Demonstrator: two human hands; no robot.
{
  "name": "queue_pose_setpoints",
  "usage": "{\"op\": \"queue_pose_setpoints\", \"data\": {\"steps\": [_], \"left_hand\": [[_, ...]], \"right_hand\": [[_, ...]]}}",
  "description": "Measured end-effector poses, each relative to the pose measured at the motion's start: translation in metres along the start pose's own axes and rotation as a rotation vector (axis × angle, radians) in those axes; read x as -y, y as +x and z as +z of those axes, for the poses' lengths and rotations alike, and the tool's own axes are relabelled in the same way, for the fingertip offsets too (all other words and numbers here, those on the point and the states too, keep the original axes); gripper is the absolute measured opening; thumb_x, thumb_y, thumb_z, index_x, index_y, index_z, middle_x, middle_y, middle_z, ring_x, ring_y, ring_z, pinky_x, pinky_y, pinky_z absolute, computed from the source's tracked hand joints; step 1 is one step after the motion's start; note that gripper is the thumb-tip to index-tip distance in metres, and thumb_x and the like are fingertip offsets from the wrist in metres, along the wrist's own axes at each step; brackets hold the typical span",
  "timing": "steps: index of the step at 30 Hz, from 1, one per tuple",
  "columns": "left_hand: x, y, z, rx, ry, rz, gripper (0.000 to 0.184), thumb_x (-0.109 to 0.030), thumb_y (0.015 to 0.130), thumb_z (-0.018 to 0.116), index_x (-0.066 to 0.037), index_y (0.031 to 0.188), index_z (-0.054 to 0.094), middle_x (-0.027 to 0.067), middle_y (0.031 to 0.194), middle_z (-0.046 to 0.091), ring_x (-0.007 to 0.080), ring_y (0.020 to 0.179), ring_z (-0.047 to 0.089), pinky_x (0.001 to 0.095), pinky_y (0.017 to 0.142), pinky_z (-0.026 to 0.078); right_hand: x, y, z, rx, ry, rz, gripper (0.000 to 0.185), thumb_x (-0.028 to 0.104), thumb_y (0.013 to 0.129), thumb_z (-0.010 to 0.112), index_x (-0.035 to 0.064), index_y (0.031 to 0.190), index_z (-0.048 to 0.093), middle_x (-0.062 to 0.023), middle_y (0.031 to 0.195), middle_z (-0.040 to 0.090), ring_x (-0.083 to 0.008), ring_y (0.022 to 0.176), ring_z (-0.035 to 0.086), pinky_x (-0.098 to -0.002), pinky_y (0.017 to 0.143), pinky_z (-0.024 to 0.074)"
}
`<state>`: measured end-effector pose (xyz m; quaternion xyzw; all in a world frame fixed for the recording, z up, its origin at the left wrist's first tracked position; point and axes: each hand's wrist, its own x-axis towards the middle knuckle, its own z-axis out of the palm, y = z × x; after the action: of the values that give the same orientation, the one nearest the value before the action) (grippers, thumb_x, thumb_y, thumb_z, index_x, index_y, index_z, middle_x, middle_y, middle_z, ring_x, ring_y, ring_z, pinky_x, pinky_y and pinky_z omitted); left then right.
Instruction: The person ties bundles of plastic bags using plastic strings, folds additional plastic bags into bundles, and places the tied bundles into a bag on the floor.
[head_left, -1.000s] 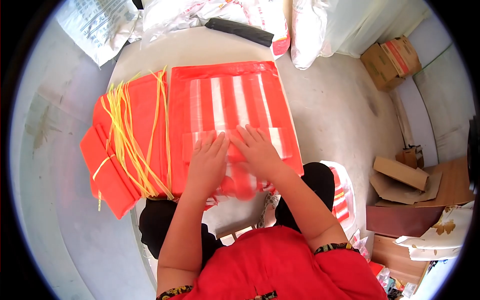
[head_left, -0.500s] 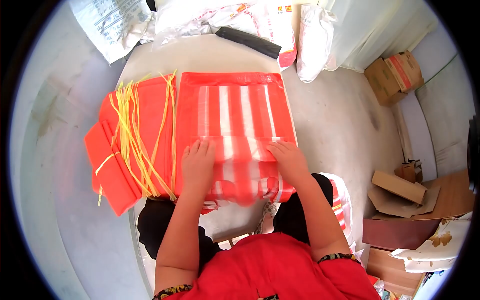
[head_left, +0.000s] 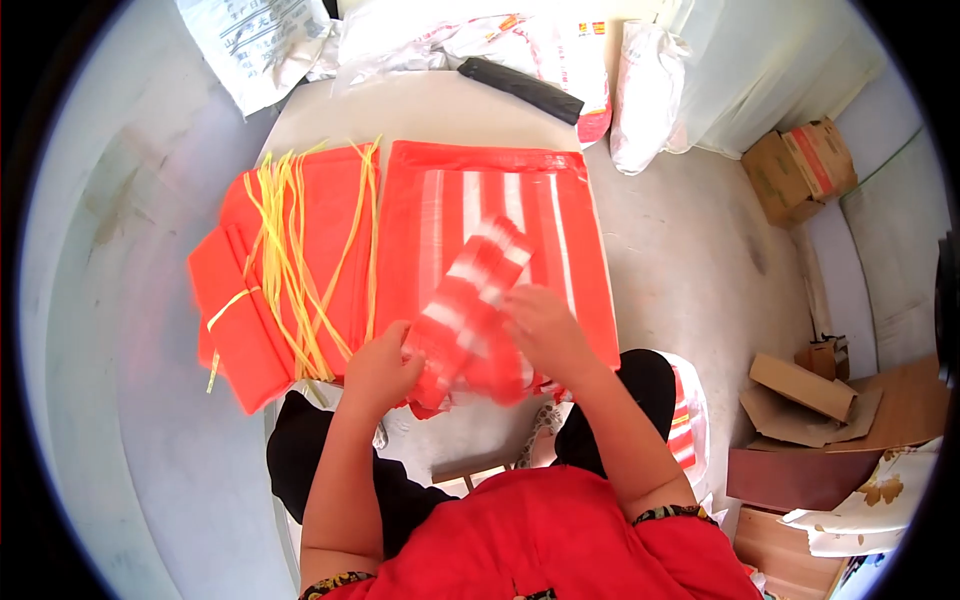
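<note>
A narrow folded strip of red-and-white striped plastic bag lies slanted over the near half of a flat stack of such bags. My left hand is closed on its lower left edge, thumb uppermost. My right hand has its fingers curled on the strip's right side; they are slightly blurred, and their undersides are hidden. Left of the stack, yellow ties lie loose across flat red bags. Beside them rests a folded red bundle bound with one yellow tie.
At the table's far end lie white printed sacks and a black roll. A white wrapped bundle stands beyond the right corner. Cardboard boxes and an opened carton are on the right.
The near part of the striped bag, earlier a wide fold under both flat hands, is now a narrow slanted strip. Both hands have closed on it; my left moved nearer my body, my right inward.
</note>
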<state>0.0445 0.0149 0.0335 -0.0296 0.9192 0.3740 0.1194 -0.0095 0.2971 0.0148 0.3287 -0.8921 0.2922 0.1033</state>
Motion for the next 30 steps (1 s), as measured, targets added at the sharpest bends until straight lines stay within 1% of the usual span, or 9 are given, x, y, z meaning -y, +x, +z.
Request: {"op": "queue_pose_setpoints", "data": {"steps": [3,5,8,12,15,21,24,27,30], "left_hand": [[0.014,-0.002,0.003,-0.072,0.072,0.164,0.057,-0.023,0.090,0.070,0.002,0.139,0.055,0.0242,0.136,0.061,0.0389,0.125,0.060,0.0445,0.104,0.048],[0.015,0.004,0.005,-0.086,0.047,0.266,0.062,-0.027,0.091,0.068,0.002,0.144,0.053,0.0267,0.146,0.054,0.0400,0.136,0.052,0.0452,0.111,0.044],[0.024,0.021,0.020,-0.127,0.072,0.411,0.073,-0.024,0.089,0.073,0.001,0.152,0.045,0.0260,0.156,0.046,0.0385,0.143,0.047,0.0426,0.116,0.041],[0.002,0.024,0.010,-0.016,-0.039,0.353,0.077,-0.021,0.091,0.071,0.000,0.158,0.037,0.0262,0.159,0.043,0.0379,0.148,0.042,0.0417,0.121,0.036],[0.004,0.033,0.011,0.028,-0.141,0.384,0.077,-0.017,0.093,0.068,0.000,0.159,0.033,0.0252,0.161,0.041,0.0376,0.149,0.040,0.0416,0.122,0.035],[0.016,0.045,0.019,0.056,-0.148,0.429,0.073,-0.004,0.092,0.059,-0.001,0.160,0.033,0.0229,0.164,0.035,0.0383,0.152,0.036,0.0414,0.123,0.032],[0.014,0.044,0.023,0.045,-0.074,0.413,0.071,0.001,0.090,0.054,0.000,0.158,0.035,0.0218,0.166,0.034,0.0386,0.153,0.033,0.0421,0.124,0.032],[0.016,0.043,0.030,0.009,0.016,0.437,0.069,0.005,0.089,0.050,0.000,0.157,0.039,0.0209,0.166,0.034,0.0384,0.153,0.032,0.0431,0.124,0.032],[0.018,0.044,0.035,-0.005,0.069,0.470,0.068,0.008,0.088,0.047,0.000,0.155,0.042,0.0207,0.165,0.035,0.0376,0.153,0.032,0.0439,0.125,0.031]], "right_hand": [[0.015,-0.007,0.030,0.062,-0.016,-0.057,0.032,0.008,0.087,0.072,-0.0001,0.118,0.069,-0.0144,0.134,0.063,-0.0339,0.128,0.056,-0.0459,0.108,0.0470],[0.020,-0.006,0.040,0.068,0.008,-0.080,0.034,0.009,0.086,0.072,-0.0003,0.119,0.068,-0.0147,0.135,0.062,-0.0338,0.131,0.054,-0.0467,0.111,0.0446],[0.028,0.005,0.042,0.160,-0.045,-0.146,0.033,0.009,0.087,0.070,0.0003,0.119,0.068,-0.0142,0.133,0.062,-0.0339,0.135,0.051,-0.0484,0.115,0.0398],[0.039,0.025,0.034,0.388,-0.087,-0.157,0.028,0.009,0.088,0.065,0.0026,0.115,0.068,-0.0115,0.128,0.063,-0.0328,0.136,0.050,-0.0501,0.119,0.0340],[0.039,0.040,0.042,0.403,-0.088,-0.189,0.023,0.009,0.089,0.063,0.0036,0.111,0.068,-0.0092,0.126,0.064,-0.0309,0.135,0.050,-0.0500,0.120,0.0335],[0.015,0.047,0.066,0.400,0.091,-0.193,0.018,0.013,0.091,0.066,0.0036,0.106,0.069,-0.0095,0.114,0.069,-0.0290,0.125,0.056,-0.0503,0.121,0.0328],[0.003,0.052,0.064,0.330,0.082,-0.137,0.016,0.018,0.093,0.067,0.0047,0.102,0.071,-0.0092,0.111,0.070,-0.0287,0.120,0.059,-0.0496,0.120,0.0336],[-0.017,0.060,0.060,0.309,-0.083,-0.214,0.019,0.022,0.094,0.066,0.0056,0.102,0.071,-0.0088,0.110,0.070,-0.0289,0.118,0.059,-0.0492,0.119,0.0340],[-0.025,0.068,0.054,0.267,-0.096,-0.071,0.022,0.027,0.096,0.065,0.0067,0.102,0.072,-0.0078,0.109,0.071,-0.0277,0.120,0.058,-0.0482,0.119,0.0328]]}}
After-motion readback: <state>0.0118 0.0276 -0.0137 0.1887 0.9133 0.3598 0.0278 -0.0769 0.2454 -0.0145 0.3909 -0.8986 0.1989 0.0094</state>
